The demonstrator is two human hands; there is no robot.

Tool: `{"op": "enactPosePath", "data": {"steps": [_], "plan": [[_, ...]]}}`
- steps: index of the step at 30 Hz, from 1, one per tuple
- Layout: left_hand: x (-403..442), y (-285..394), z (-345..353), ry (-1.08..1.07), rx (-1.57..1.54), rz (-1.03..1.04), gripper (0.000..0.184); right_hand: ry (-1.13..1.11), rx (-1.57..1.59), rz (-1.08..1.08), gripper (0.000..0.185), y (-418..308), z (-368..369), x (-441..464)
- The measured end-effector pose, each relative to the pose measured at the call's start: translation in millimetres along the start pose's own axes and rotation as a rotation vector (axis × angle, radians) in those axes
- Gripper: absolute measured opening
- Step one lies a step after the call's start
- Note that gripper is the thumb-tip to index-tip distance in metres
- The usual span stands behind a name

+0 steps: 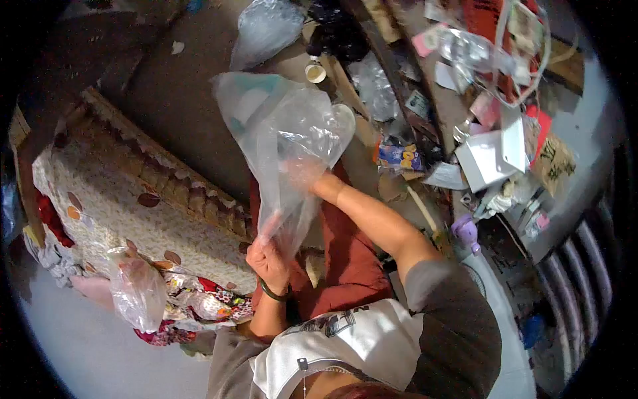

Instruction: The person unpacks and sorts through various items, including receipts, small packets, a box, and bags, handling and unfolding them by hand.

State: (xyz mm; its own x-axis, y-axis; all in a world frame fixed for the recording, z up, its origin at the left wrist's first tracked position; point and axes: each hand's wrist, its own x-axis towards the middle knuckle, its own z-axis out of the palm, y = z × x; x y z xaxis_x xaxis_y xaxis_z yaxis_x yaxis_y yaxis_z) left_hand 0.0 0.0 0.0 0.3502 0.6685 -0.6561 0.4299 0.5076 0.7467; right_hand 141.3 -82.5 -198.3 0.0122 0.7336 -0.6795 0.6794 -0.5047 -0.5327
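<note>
A large clear plastic bag (266, 126) hangs spread out in front of my lap, with a greenish-blue patch showing near its upper left. My left hand (269, 265), with a dark bangle at the wrist, is closed on the bag's lower edge. Cloudy film covers my right hand (307, 174), which appears to be inside the bag; its fingers are too hazy to read. Below both hands are my red-brown trousers (352, 266).
Left of me is a bed edge with a leaf-patterned sheet (119, 193), bearing a small clear bag (137, 286). On the right lie a white box (488, 159), a purple cup-like item (465, 231) and assorted packaging. Another plastic bag (266, 30) lies on the floor ahead.
</note>
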Motion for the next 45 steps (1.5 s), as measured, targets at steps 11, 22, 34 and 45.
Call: {"op": "enactPosePath", "data": {"steps": [11,22,34,45], "plan": [[-54,103,36,0.142,0.271,0.144,0.046,-0.119,1.246,0.39,0.034,-19,-88,-104],[-142,167,37,0.075,-0.22,0.076,0.052,0.096,1.718,0.115,0.026,-80,-185,-303],[-192,219,33,-0.011,-0.419,0.287,0.044,0.488,1.64,0.008,0.012,-120,-240,-398],[-204,244,42,0.063,-0.449,0.535,0.024,0.942,1.397,-0.124,0.018,-156,-275,-429]]}}
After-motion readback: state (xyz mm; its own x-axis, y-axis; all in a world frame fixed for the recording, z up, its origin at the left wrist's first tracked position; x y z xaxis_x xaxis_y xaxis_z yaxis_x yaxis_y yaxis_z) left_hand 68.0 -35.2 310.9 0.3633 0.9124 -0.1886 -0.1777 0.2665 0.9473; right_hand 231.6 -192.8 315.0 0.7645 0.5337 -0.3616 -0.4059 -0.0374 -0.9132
